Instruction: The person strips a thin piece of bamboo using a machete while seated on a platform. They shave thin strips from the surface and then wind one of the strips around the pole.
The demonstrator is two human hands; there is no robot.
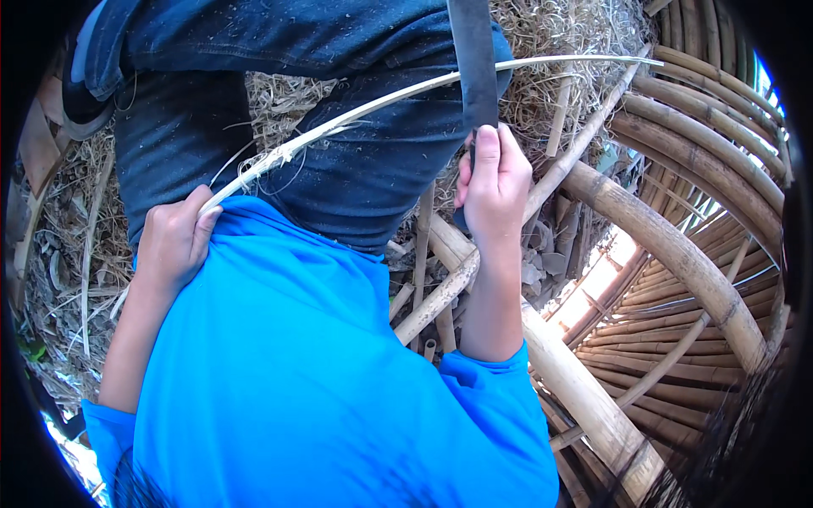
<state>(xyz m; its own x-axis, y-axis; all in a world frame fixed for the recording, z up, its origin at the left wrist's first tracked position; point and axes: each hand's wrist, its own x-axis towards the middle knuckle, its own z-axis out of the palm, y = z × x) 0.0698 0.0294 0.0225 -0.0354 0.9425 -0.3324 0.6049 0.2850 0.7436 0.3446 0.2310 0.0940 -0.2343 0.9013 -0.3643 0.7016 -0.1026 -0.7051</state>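
My left hand [175, 233] is closed round the near end of a long, pale bamboo strip [364, 110], low by my left hip. From there the strip slants up and right across my lap, its far end reaching past my right knee. Fine shavings curl off it a little beyond my left fist. In my right hand [494, 182] is a large knife with a broad, dark blade [474, 63], my fingers wrapped round its handle. The blade points away from me and crosses the strip near my right knee. Most of the handle is hidden in my grip.
Thick bamboo poles [669, 245] form a frame at my right, with thinner bamboo slats [677, 372] beyond. A slim pole [584, 140] slants beside my right hand. Pale shavings [542, 38] and dry leaves cover the ground around my legs.
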